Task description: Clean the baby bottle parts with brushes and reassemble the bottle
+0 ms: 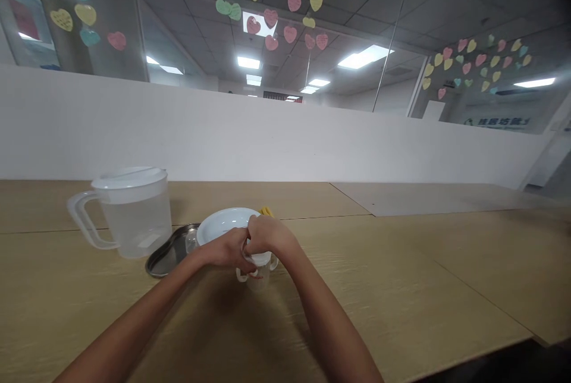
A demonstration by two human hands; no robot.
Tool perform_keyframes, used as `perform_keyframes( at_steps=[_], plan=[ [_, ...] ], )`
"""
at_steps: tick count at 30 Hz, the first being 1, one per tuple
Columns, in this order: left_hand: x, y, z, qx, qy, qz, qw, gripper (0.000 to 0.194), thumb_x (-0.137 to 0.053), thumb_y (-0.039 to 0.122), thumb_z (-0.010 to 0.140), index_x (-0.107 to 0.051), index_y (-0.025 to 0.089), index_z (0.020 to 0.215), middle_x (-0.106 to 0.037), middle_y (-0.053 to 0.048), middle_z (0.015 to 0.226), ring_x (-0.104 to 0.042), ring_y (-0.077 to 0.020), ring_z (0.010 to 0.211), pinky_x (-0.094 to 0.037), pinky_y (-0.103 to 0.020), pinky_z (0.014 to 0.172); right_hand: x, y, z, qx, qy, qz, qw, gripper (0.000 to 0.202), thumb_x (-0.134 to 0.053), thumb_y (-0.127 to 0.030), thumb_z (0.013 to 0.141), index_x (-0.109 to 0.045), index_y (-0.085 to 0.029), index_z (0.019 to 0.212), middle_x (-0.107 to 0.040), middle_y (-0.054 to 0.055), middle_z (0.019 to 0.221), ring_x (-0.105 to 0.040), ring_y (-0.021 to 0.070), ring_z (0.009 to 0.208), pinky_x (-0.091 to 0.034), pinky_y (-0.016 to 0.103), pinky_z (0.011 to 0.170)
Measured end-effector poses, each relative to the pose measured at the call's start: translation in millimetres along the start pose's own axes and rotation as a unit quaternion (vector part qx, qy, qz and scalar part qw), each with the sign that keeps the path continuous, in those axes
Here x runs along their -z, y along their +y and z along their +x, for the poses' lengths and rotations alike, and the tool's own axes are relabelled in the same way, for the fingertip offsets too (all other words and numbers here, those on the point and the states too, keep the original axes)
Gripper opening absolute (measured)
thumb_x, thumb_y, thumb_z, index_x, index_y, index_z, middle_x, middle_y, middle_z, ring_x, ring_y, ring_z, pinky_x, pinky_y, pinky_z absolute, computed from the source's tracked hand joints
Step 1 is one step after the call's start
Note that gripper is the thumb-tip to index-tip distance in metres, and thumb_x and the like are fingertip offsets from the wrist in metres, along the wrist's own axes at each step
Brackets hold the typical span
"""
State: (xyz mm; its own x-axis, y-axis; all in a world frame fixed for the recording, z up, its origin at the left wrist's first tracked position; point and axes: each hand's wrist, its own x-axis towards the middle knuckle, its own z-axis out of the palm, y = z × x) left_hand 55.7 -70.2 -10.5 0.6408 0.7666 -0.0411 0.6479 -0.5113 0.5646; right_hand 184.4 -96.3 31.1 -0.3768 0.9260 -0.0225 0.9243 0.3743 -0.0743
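A small clear cup (257,282) with two side handles stands on the table in front of me, red marks on its wall and a white lid (261,259) at its top. My left hand (232,249) has its fingers closed about the cup's upper left side. From above, my right hand (266,234) bends down with its fingers closed at the lid, touching my left hand. My hands hide most of the lid and the exact hold of the fingertips. Just behind them is a white basin (218,223), partly covered by my hands.
To the left stands a lidded clear pitcher (138,219) with its handle outward. A metal kidney dish (161,265) lies beside it, with a small clear object (191,241) in it. Something yellow (266,211) shows behind my right hand. A white partition (267,139) borders the wooden table (401,288).
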Motion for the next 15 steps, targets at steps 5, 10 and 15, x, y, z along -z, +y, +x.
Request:
perform_keyframes(
  at_steps=[5, 10, 15],
  plan=[
    [-2.1, -5, 2, -0.010, -0.015, -0.028, 0.999, 0.022, -0.066, 0.030, 0.054, -0.058, 0.016, 0.069, -0.063, -0.001, 0.070, -0.059, -0.0216, 0.070, -0.040, -0.027, 0.054, -1, -3, 0, -0.006, -0.006, -0.006, 1.000, 0.036, -0.060, -0.023, 0.066, -0.064, -0.008, 0.099, -0.067, 0.016, 0.101, -0.065, 0.0271, 0.089, -0.049, 0.028, 0.062],
    [-4.7, -5, 1, -0.033, -0.014, -0.041, 0.999, 0.028, -0.065, 0.030, 0.056, -0.060, 0.016, 0.080, -0.065, -0.002, 0.080, -0.060, -0.0224, 0.076, -0.044, -0.027, 0.060, 6, -1, -5, -0.007, -0.020, 0.013, 1.000, 0.026, -0.059, -0.025, 0.070, -0.067, -0.011, 0.090, -0.070, 0.014, 0.093, -0.067, 0.0232, 0.080, -0.047, 0.025, 0.055],
    [13.0, 1, -7, -0.043, 0.037, 0.030, 0.998, 0.070, -0.071, 0.033, 0.051, -0.050, 0.017, 0.116, -0.061, -0.006, 0.107, -0.057, -0.0237, 0.091, -0.046, -0.030, 0.076, 10, 6, -8, -0.033, -0.060, 0.092, 0.993, 0.031, -0.065, -0.036, 0.067, -0.065, -0.015, 0.090, -0.071, 0.009, 0.081, -0.063, 0.0165, 0.053, -0.041, 0.022, 0.041]
  ],
)
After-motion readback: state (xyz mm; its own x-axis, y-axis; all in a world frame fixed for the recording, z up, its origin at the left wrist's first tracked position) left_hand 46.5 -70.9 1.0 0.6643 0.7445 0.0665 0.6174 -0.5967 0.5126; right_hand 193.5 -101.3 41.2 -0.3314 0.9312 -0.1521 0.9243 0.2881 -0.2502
